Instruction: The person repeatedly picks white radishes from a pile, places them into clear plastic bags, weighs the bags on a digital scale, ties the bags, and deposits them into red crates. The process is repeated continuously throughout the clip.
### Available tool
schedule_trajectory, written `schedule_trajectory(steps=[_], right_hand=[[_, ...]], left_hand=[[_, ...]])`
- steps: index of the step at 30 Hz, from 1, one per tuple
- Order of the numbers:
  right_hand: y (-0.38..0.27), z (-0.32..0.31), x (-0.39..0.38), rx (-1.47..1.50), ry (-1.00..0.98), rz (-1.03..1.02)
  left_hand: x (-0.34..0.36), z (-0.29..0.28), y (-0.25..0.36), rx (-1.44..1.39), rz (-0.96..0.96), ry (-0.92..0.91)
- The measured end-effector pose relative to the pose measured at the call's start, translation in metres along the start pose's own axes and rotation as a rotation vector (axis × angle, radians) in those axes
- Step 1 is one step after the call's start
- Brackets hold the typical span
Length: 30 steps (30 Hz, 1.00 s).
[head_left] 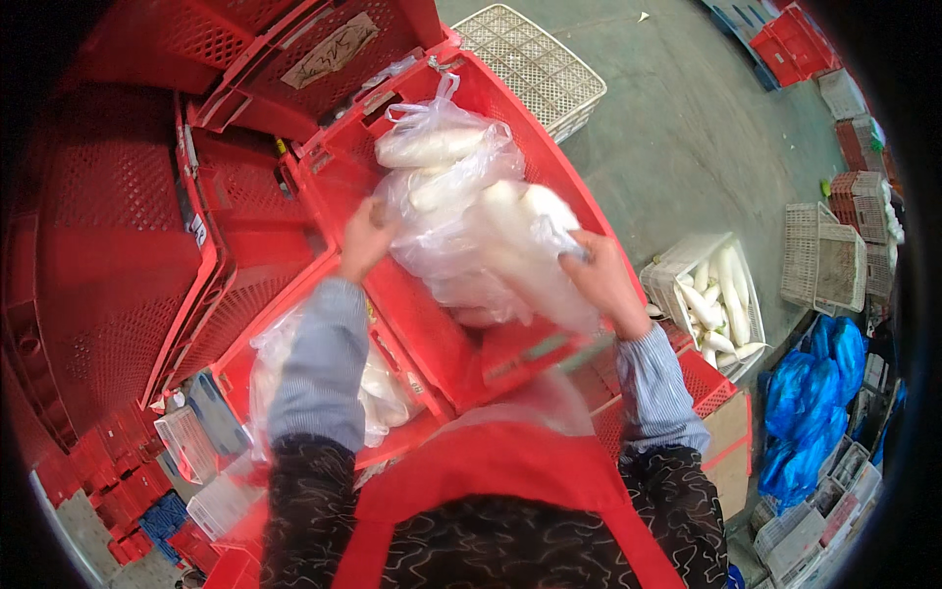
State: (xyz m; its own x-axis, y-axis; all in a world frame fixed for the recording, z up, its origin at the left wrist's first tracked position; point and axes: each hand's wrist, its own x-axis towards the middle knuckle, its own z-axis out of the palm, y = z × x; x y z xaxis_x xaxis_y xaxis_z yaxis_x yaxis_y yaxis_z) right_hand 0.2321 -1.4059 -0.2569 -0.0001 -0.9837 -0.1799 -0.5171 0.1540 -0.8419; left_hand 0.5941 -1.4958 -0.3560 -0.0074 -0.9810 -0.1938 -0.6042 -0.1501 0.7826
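Clear plastic bags of white radishes (446, 196) lie in a red plastic crate (500, 93) in front of me. A nearer bag of white radishes (525, 250) is blurred by motion. On its right side, my right hand (601, 280) pinches the plastic between thumb and fingers. My left hand (368, 238) is closed at the left edge of the bags, its fingertips partly hidden against the plastic. More bagged white radishes (388, 398) sit in a second red crate (231, 368), partly behind my left forearm.
Tall red crates (108, 255) stand at the left. An upturned-looking white crate (530, 64) is beyond the work crate. On the right, a white basket (677, 275) holds loose radishes. Blue plastic bags (810, 402) and pale crates (824, 255) line the far right.
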Motion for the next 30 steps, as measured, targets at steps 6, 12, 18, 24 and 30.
schedule_trajectory(steps=[6,12,18,24,30], right_hand=[[0.033,0.056,0.018,-0.402,0.102,-0.221],[0.073,0.176,0.072,-0.438,-0.131,-0.381],[0.112,0.245,0.090,-0.539,-0.263,-0.496],[0.099,0.193,0.035,-0.186,-0.385,-0.493],[0.102,0.186,-0.029,-0.190,-0.559,-0.359]], left_hand=[[0.130,0.045,0.022,0.594,0.427,0.053],[0.175,0.084,0.053,0.959,0.156,-0.179],[0.177,0.083,0.004,0.906,0.029,-0.143],[0.087,0.055,-0.123,1.057,0.159,-0.191],[0.058,0.062,-0.124,0.903,-0.140,0.003]])
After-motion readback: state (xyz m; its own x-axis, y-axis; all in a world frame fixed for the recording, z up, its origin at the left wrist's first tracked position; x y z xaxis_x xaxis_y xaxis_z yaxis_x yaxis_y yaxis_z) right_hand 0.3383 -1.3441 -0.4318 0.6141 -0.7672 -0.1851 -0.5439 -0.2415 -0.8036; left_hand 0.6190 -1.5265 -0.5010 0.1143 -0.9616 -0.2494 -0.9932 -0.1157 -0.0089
